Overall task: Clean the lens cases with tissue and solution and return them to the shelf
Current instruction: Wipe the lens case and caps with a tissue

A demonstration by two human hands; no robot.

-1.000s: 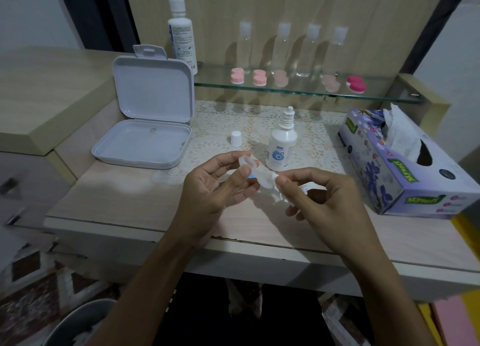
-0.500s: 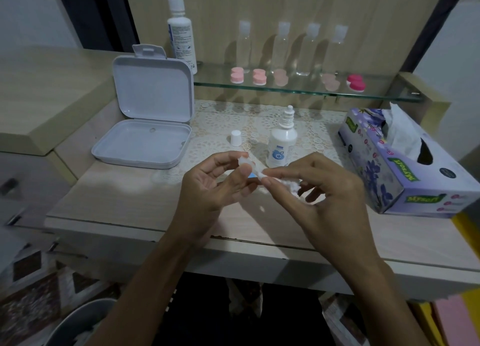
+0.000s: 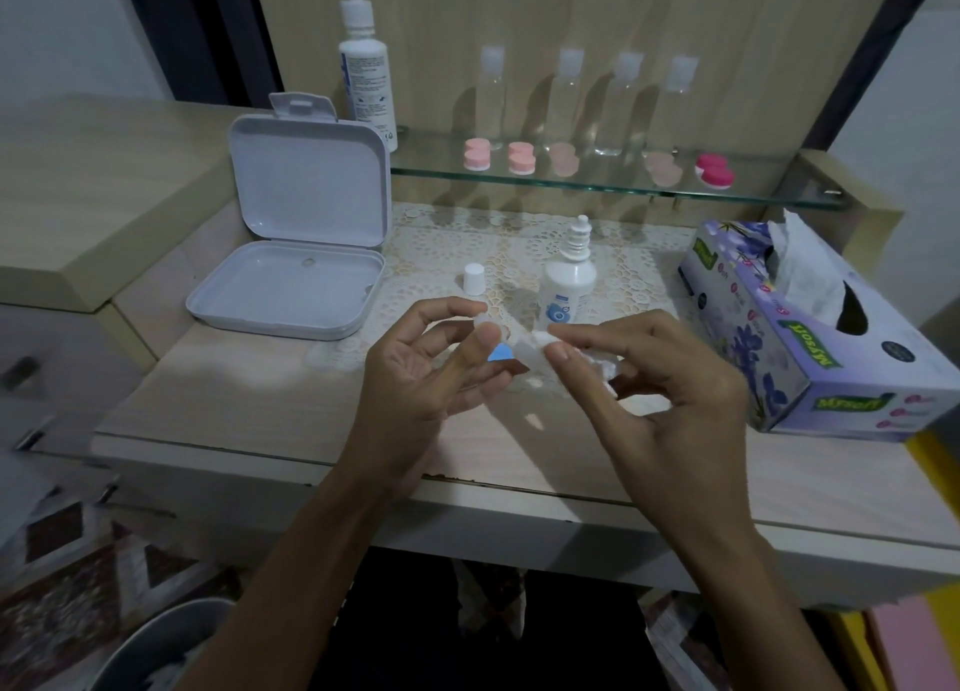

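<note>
My left hand [image 3: 431, 373] pinches a small clear lens case [image 3: 501, 345] with a blue part, held above the table's middle. My right hand [image 3: 660, 384] pinches a crumpled white tissue [image 3: 540, 345] and presses it against the case. Just behind my hands an uncapped small solution bottle [image 3: 569, 280] stands upright, with its white cap [image 3: 474, 278] to its left. Several pink lens cases [image 3: 522, 158] and a magenta one [image 3: 715, 171] lie on the glass shelf [image 3: 597, 186]. The tissue box [image 3: 810, 337] lies at the right.
An open white hinged box [image 3: 306, 254] stands at the left. A tall solution bottle [image 3: 366, 72] and several clear bottles [image 3: 569, 103] stand on the shelf. A lace mat [image 3: 519, 254] covers the table's back. A grey bin [image 3: 156, 649] sits below left.
My right hand has moved left and up, bringing the tissue onto the lens case. My left hand has stayed in place with the case.
</note>
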